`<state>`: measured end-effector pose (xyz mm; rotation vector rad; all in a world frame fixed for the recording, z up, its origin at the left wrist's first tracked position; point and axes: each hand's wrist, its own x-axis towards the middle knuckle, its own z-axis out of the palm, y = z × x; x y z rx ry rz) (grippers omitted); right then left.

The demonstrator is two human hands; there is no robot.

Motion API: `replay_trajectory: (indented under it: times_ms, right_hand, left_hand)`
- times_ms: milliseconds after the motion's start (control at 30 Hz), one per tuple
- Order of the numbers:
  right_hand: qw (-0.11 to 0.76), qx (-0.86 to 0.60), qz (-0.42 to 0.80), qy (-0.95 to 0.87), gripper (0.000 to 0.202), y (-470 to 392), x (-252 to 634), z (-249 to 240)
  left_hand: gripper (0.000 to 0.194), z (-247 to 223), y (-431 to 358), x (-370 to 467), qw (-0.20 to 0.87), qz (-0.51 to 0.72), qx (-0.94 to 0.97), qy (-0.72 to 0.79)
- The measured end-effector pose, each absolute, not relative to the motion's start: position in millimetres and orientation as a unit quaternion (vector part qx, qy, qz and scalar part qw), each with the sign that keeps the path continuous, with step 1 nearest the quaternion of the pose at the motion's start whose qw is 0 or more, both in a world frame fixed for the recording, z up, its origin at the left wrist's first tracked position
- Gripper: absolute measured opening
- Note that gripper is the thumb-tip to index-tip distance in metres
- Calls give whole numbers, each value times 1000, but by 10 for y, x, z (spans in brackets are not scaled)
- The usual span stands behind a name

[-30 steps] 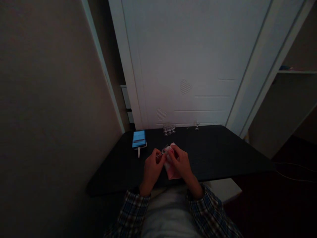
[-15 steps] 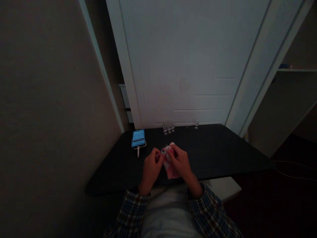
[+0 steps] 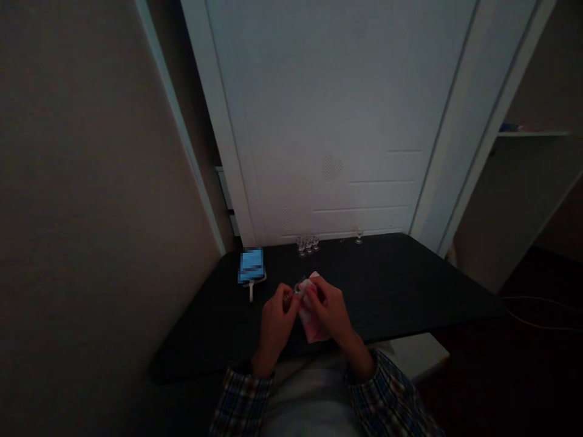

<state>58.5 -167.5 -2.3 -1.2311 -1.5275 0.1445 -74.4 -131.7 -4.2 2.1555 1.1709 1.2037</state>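
Observation:
My left hand (image 3: 276,325) is closed, fingertips pinched on a small clear glass (image 3: 299,286), mostly hidden by the fingers and the cloth. My right hand (image 3: 334,312) grips a pink and white cloth (image 3: 315,331) and presses it against that glass. The cloth's lower end hangs below the right fingers. Both hands meet over the near part of the black table (image 3: 387,279). Toward the back edge stands a cluster of several small stemmed glasses (image 3: 308,244). Another stemmed glass (image 3: 359,237) stands apart, farther right.
A device with a blurred blue screen (image 3: 251,264) rests on a white stand at the table's left. Behind the table rises a white panel (image 3: 346,109) with heart patterns. A white surface (image 3: 419,357) shows below the front edge at right. The room is dim.
The camera view has tilted slightly, so the scene sits lower and a little left. Both hands keep their hold on the glass and cloth, with only slight finger movement.

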Motion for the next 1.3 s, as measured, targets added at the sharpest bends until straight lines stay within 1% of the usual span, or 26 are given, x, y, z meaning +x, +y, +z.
replay_trajectory:
  times_ms: [133,333,533,833,1000,1300]
  right_hand:
    - [550,-518,64,-652,19,-1667,571,-36]
    - [552,-518,61,-650,18,-1641,567,-51]
    - [552,-530,61,-641,20,-1672,598,-25]
    - [573,-517,70,-632,21,-1660,608,-16]
    - [565,-523,66,-634,21,-1642,609,-25]
    - [566,-525,73,-632,21,-1652,618,-30]
  left_hand:
    - [16,-65,-1294,-757,203,431,769,427]
    - [19,-89,-1273,-753,199,437,766,427]
    - [19,-80,-1322,-715,216,426,771,421]
    - [23,-18,-1364,-705,206,426,776,417]
    - [21,-25,-1338,-714,199,427,776,419]
    - [21,-28,-1335,-705,221,415,780,413]
